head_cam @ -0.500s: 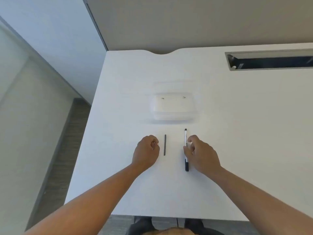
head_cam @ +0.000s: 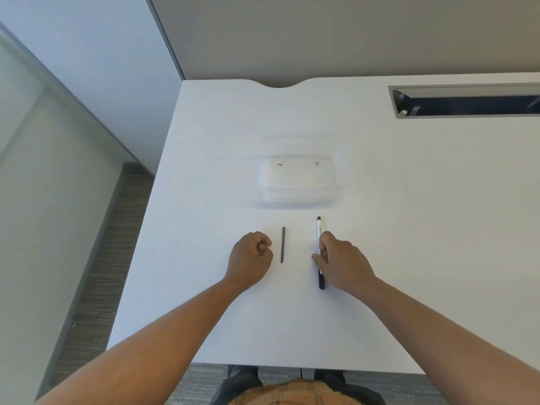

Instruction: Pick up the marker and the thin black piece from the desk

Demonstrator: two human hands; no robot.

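Observation:
A white marker pen (head_cam: 319,229) with black ends lies lengthwise on the white table (head_cam: 204,302). My right hand (head_cam: 342,261) lies over its middle, with thumb and fingertips pinching the barrel. A thin dark stick (head_cam: 283,244) lies parallel to the marker, a little to its left. My left hand (head_cam: 251,258) rests on the table just left of the stick, fingers curled into a loose fist, holding nothing and not touching the stick.
A clear plastic tray (head_cam: 301,182) sits beyond the marker and stick. A dark cable slot (head_cam: 467,102) is cut into the table at the far right. The table's left edge drops to grey floor (head_cam: 96,273) beside a wall.
Both hands stay almost where they were. The marker and the stick have not visibly moved.

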